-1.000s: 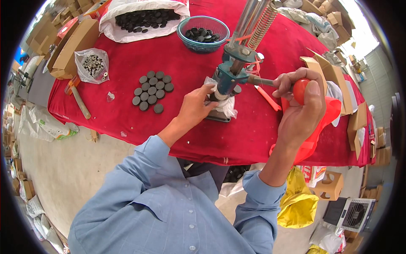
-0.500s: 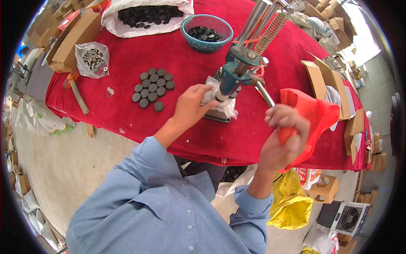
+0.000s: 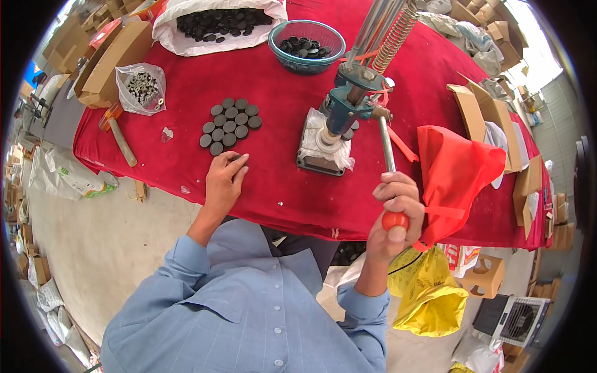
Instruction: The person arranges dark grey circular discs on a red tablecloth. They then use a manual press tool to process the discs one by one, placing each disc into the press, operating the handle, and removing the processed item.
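My left hand (image 3: 225,179) pinches a black disc (image 3: 236,158) at the near edge of the clustered discs (image 3: 229,126); rightward and farther off stands the press (image 3: 341,110), its lever (image 3: 387,146) running back to the red knob (image 3: 394,220) my right hand (image 3: 398,211) grips.

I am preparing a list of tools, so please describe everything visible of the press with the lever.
The press stands on the red cloth, its top outside the picture. Below shiny columns and a coiled spring is a blue-green, metal-looking body. Crumpled whitish plastic covers much of its dark base. A metal lever extends from its right side, ending in a red ball knob, gripped by the right hand.
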Demonstrator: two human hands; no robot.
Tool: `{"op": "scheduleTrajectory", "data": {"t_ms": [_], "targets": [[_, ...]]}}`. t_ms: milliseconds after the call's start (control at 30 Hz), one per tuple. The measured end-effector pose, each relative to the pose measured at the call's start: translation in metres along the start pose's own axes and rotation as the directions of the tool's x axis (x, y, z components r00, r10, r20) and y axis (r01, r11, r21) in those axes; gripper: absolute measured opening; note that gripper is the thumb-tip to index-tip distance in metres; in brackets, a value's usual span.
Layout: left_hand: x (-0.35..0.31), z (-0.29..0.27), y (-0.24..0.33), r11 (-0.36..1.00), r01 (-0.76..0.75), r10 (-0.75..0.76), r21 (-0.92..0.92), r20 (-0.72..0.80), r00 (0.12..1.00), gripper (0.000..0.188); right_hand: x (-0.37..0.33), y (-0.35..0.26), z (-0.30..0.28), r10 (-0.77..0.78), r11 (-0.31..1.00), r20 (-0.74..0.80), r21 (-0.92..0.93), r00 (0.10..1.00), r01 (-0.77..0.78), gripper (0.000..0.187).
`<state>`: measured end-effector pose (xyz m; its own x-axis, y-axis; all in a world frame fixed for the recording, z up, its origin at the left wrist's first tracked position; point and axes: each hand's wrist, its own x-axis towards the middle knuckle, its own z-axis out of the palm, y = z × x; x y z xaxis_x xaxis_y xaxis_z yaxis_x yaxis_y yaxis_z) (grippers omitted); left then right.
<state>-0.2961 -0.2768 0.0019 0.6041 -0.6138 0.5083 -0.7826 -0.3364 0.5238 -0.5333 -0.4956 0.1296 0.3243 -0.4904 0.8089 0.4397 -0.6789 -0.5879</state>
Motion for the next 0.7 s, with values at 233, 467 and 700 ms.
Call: {"op": "scheduleTrajectory", "data": {"t_ms": [233,467,700], "targets": [[0.066,0.047,0.066,0.947,0.082,-0.055,-0.312,0.094,0.994,0.056,0.091,-0.006,-0.001,0.146,0.988,0.028,0.052,0.989,-0.147,0.056],[0.103,0.097,0.094,0.937,-0.039,0.073,-0.346,0.086,0.994,0.068,0.141,-0.011,0.012,0.392,0.919,-0.036,0.063,0.919,-0.389,0.049],[0.105,0.111,0.093,0.934,-0.118,0.113,-0.338,-0.035,0.993,0.073,0.104,0.000,0.002,0.175,0.973,0.005,0.149,0.984,-0.174,0.051]]}}
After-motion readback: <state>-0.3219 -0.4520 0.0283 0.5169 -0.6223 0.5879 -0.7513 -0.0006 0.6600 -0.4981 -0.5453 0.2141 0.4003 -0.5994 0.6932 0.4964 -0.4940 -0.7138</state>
